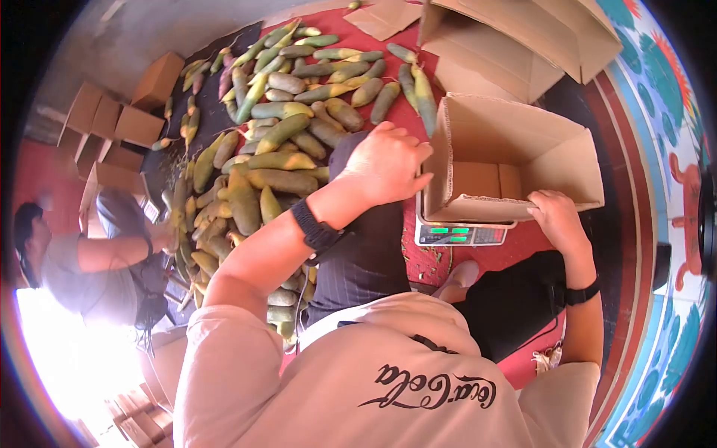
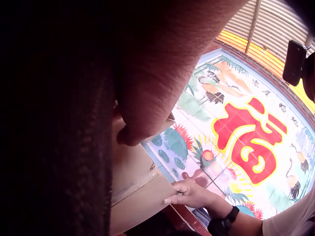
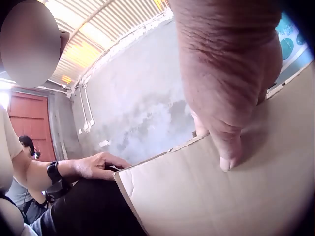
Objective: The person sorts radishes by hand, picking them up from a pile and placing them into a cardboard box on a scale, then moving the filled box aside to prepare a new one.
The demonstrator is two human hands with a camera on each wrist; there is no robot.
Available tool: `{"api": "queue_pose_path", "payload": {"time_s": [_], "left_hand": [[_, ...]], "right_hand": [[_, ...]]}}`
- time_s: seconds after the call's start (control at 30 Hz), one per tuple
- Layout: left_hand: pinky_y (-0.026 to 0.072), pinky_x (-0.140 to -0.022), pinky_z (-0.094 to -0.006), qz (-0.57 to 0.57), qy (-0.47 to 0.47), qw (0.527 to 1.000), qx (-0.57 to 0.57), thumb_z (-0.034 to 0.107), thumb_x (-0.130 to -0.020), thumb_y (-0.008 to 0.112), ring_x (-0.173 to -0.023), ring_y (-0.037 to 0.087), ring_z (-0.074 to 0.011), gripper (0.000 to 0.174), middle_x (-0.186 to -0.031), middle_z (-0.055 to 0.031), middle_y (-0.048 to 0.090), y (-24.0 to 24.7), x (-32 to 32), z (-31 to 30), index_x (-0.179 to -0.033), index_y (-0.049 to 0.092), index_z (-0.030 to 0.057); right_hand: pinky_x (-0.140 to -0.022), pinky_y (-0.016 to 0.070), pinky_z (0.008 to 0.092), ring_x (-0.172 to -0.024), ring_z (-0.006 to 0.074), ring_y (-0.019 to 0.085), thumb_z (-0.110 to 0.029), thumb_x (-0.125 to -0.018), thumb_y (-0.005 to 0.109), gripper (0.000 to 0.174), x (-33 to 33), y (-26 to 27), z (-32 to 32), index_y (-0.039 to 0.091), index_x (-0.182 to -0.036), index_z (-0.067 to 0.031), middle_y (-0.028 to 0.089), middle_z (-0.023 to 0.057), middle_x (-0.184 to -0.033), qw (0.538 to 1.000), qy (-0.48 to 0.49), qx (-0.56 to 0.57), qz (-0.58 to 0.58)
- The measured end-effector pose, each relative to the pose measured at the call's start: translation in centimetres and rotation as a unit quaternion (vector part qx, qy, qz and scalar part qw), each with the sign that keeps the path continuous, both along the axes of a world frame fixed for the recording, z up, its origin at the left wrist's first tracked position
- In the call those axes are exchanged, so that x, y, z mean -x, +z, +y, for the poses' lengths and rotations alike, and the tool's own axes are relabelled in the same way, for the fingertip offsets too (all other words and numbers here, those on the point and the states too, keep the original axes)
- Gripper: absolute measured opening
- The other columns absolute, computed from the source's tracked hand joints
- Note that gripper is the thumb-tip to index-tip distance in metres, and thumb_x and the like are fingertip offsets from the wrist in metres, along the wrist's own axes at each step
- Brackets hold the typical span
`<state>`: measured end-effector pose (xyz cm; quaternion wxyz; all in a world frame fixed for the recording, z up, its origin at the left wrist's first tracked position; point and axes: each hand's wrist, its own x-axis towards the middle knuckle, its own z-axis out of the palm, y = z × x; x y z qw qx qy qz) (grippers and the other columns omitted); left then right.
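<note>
An open-topped cardboard box [image 1: 515,123] sits on a digital scale [image 1: 459,234] with lit green displays. My right hand [image 1: 556,220] grips its near rim, thumb [image 3: 230,160] outside and fingers over the edge. At the box's left side is my left hand [image 1: 385,166], above my knee, its fingertips right at the outer wall. In the right wrist view the left hand [image 3: 101,166] has loosely extended fingers at the box corner. The left wrist view shows its thumb [image 2: 135,132] over the cardboard; the other fingers are hidden there.
A large heap of green radishes [image 1: 280,142] covers the red floor on the left. Beyond it, another person [image 1: 97,257] reaches toward the heap. Folded cardboard [image 1: 485,63] stands behind the box, smaller boxes [image 1: 112,119] at far left. A tiled wall [image 1: 665,149] runs along the right.
</note>
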<state>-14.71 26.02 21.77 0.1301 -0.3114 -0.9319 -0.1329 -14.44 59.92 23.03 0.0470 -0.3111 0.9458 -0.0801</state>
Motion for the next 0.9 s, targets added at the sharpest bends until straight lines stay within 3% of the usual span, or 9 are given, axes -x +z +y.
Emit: {"api": "queue_pose_path", "payload": {"time_s": [0.2, 0.3, 0.37, 0.47, 0.53, 0.57, 0.7, 0.8, 0.9], "left_hand": [[0.0444, -0.079, -0.0375, 0.002, 0.004, 1.000, -0.023, 0.028, -0.072, 0.067, -0.079, 0.060, -0.0262, 0.027, -0.075, -0.0098, 0.061, -0.2, -0.1, 0.4, -0.088, 0.065, 0.0072], [0.0445, -0.079, -0.0375, 0.009, 0.005, 0.999, -0.051, 0.028, -0.072, 0.066, -0.078, 0.060, -0.0262, 0.027, -0.075, -0.0098, 0.061, -0.2, -0.4, 0.4, -0.089, 0.065, 0.0071], [0.0450, -0.077, -0.0375, 0.028, 0.007, 0.997, -0.070, 0.026, -0.072, 0.066, -0.077, 0.060, -0.0258, 0.025, -0.074, -0.0093, 0.061, -0.2, -0.4, 0.2, -0.089, 0.065, 0.0072], [0.0458, -0.078, -0.0380, 0.015, 0.021, 0.991, -0.128, 0.022, -0.073, 0.067, -0.080, 0.061, -0.0273, 0.024, -0.078, -0.0103, 0.063, 0.2, -0.5, -0.4, -0.092, 0.065, 0.0072], [0.0468, -0.080, -0.0389, 0.103, 0.032, 0.967, -0.232, 0.017, -0.073, 0.067, -0.086, 0.061, -0.0294, 0.025, -0.086, -0.0118, 0.066, 0.0, -0.3, -2.0, -0.096, 0.065, 0.0071], [0.0478, -0.078, -0.0423, 0.097, 0.054, 0.956, -0.272, 0.013, -0.070, 0.066, -0.083, 0.062, -0.0311, 0.024, -0.085, -0.0128, 0.066, 0.7, -0.8, -3.1, -0.092, 0.065, 0.0048], [0.0477, -0.081, -0.0421, 0.085, 0.226, 0.946, -0.215, 0.016, -0.076, 0.065, -0.088, 0.061, -0.0332, 0.026, -0.093, -0.0144, 0.066, -0.2, -3.6, -11.0, -0.100, 0.065, 0.0056], [0.0479, -0.080, -0.0407, 0.053, 0.331, 0.937, -0.096, 0.018, -0.078, 0.064, -0.090, 0.060, -0.0334, 0.024, -0.094, -0.0155, 0.065, -3.1, -6.5, -18.1, -0.098, 0.063, 0.0044], [0.0466, -0.085, -0.0414, -0.128, 0.450, 0.884, -0.009, 0.030, -0.082, 0.061, -0.099, 0.059, -0.0340, 0.033, -0.103, -0.0165, 0.064, -8.0, -10.1, -23.8, -0.108, 0.063, 0.0103]], "right_hand": [[-0.080, 0.0444, 0.0419, -0.088, 0.0347, 0.056, -0.007, -0.073, 0.065, 0.024, -0.9, 0.0, -1.9, 0.059, -0.097, -0.0030, 0.061, 0.0154, -0.090, 0.998, 0.009, 0.034, 0.047], [-0.086, 0.0435, 0.0408, -0.096, 0.0338, 0.055, -0.007, -0.073, 0.066, 0.035, -2.2, 1.3, -2.4, 0.059, -0.107, -0.0034, 0.060, 0.0151, -0.103, 0.995, -0.005, 0.062, 0.072], [-0.089, 0.0429, 0.0407, -0.100, 0.0331, 0.054, -0.007, -0.074, 0.066, 0.038, -3.1, 1.8, -2.0, 0.059, -0.111, -0.0035, 0.058, 0.0146, -0.111, 0.984, -0.029, 0.089, 0.152], [-0.090, 0.0434, 0.0394, -0.103, 0.0314, 0.055, -0.005, -0.078, 0.064, 0.032, -4.6, 1.8, 0.0, 0.059, -0.110, -0.0029, 0.058, 0.0143, -0.112, 0.971, -0.084, 0.107, 0.197], [-0.090, 0.0440, 0.0380, -0.103, 0.0299, 0.057, -0.004, -0.083, 0.060, 0.026, -5.5, 1.3, 2.4, 0.060, -0.108, -0.0027, 0.059, 0.0142, -0.112, 0.954, -0.130, 0.111, 0.246], [-0.090, 0.0443, 0.0374, -0.102, 0.0302, 0.057, -0.005, -0.085, 0.058, 0.024, -6.1, 1.3, 3.4, 0.060, -0.108, -0.0022, 0.059, 0.0143, -0.111, 0.950, -0.143, 0.094, 0.262], [-0.089, 0.0446, 0.0370, -0.101, 0.0307, 0.058, -0.007, -0.088, 0.056, 0.022, -8.1, -1.0, 8.4, 0.059, -0.109, -0.0013, 0.059, 0.0150, -0.110, 0.943, -0.191, 0.083, 0.259], [-0.087, 0.0456, 0.0367, -0.100, 0.0312, 0.058, -0.006, -0.089, 0.055, 0.021, -9.1, -3.2, 9.8, 0.059, -0.109, -0.0017, 0.059, 0.0156, -0.108, 0.934, -0.234, 0.079, 0.256], [-0.086, 0.0461, 0.0364, -0.098, 0.0315, 0.059, -0.006, -0.089, 0.055, 0.020, -9.4, -4.7, 9.3, 0.060, -0.108, -0.0018, 0.060, 0.0153, -0.106, 0.941, -0.212, 0.082, 0.250]]}}
